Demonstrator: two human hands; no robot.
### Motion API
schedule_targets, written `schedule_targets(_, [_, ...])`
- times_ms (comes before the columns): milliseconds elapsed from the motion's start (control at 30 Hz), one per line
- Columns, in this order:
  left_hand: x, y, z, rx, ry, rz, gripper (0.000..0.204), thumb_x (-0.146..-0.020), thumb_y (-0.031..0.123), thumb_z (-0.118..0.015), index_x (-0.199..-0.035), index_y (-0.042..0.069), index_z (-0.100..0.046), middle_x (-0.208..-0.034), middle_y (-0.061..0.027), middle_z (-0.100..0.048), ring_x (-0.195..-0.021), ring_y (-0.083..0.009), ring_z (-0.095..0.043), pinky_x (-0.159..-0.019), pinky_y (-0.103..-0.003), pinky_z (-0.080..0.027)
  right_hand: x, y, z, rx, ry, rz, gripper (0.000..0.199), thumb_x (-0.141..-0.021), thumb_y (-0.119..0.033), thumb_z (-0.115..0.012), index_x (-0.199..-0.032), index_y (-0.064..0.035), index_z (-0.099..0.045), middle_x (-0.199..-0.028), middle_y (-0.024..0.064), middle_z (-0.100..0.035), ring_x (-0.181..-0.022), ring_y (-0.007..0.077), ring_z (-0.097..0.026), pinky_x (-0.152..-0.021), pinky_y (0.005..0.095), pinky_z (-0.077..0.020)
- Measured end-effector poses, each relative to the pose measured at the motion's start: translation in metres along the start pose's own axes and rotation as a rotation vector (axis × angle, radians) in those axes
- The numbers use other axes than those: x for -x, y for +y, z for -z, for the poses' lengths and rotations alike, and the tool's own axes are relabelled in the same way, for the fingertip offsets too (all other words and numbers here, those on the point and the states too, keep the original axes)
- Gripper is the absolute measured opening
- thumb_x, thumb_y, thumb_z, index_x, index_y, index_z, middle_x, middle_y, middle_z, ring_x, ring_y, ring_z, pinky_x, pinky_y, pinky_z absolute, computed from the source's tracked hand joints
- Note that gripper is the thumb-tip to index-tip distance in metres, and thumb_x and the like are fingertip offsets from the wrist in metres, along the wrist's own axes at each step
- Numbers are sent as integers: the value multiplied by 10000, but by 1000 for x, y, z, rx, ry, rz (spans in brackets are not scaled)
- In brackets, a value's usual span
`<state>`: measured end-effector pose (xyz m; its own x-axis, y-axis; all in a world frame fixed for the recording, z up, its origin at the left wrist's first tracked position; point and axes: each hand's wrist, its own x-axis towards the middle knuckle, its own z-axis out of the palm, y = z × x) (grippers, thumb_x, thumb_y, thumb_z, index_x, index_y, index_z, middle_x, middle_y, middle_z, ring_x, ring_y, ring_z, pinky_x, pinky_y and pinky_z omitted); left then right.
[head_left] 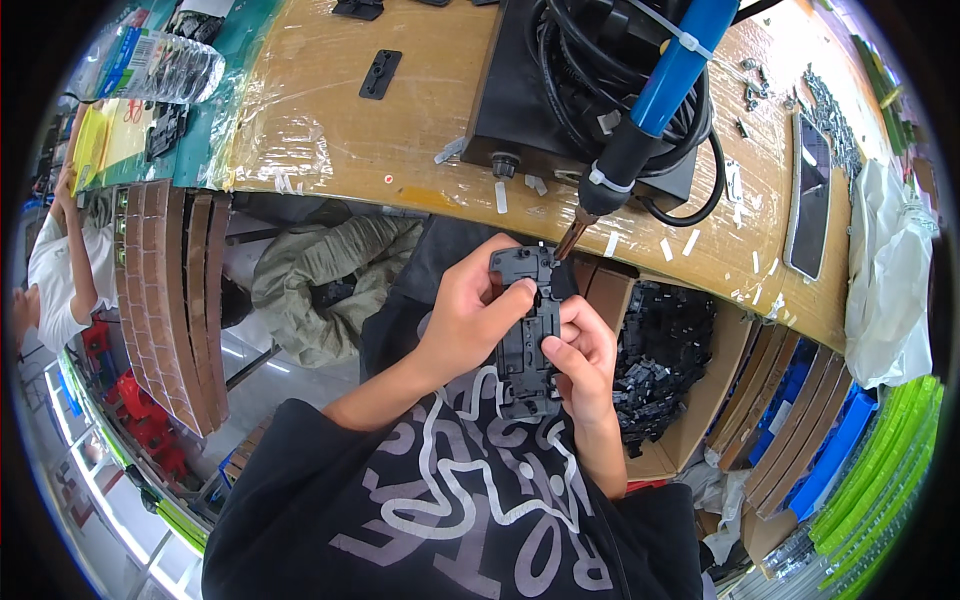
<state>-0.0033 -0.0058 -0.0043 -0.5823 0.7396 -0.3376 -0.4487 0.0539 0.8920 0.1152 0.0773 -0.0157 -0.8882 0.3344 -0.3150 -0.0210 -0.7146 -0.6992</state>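
A long black moulded plastic part (527, 372) is held upright in front of my chest, just off the table's near edge. My left hand (478, 312) grips its upper left side, with the thumb pressed on its face. From the other side my right hand (584, 352) closes round the lower right edge, fingers bent behind it. Close to the part's upper right corner is the metal tip of a blue-handled tool that looks like a soldering iron (678, 80). Whether the tip touches the part I cannot tell.
A black control box (500, 140) with coiled cable sits on the tape-covered table (330, 120). A phone (808, 195), small black pieces and a flat black part (381, 74) lie there too. Below right, a cardboard box (690, 450) holds many black parts. Another person's arm (75, 235) shows at left.
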Motion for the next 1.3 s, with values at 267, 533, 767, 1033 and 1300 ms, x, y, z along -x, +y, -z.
schedule_targets(267, [0,-10,5,-75,3,-14,158,-804,66,-483,-936,-20,-464,-783,-22,-525,-659,-39,-476,-578,-177,-396,-2,7,2,9,46,-51,71,-783,0,-475,-848,10,-448,-781,69,-580,-685,61,-519,-633,182,-401])
schedule_targets(533, [5,0,36,-436,-69,104,237,-806,197,-554,-912,9,-456,-544,-15,-504,-498,-54,-479,-461,-198,-366,5,40,96,186,753,-62,196,-725,-113,-549,-905,-44,-516,-736,-7,-541,-552,84,-473,-510,189,-382])
schedule_targets(767, [-1,89,72,-476,114,-67,128,-817,162,-519,-839,36,-529,-560,31,-483,-472,-2,-417,-388,-147,-277,91,117,356,-372,1557,193,379,-732,-296,-500,-981,-14,-459,-881,80,-523,-662,180,-511,-527,287,-436])
schedule_targets(1033, [-63,131,93,-787,290,-280,167,-814,199,-539,-872,43,-527,-588,29,-452,-495,-13,-394,-405,-149,-301,126,106,375,-638,1509,268,609,-769,-305,-492,-1252,-91,-190,-1170,105,-408,-876,314,-535,-670,413,-505])
schedule_targets(1300, [-142,149,129,-1550,350,-734,501,-731,364,-609,-1078,35,-460,-1058,-154,-491,-936,-253,-485,-805,-312,-384,62,-67,202,316,1450,1007,366,-811,-162,-475,-1133,-16,-383,-998,123,-510,-670,180,-526,-581,262,-448])
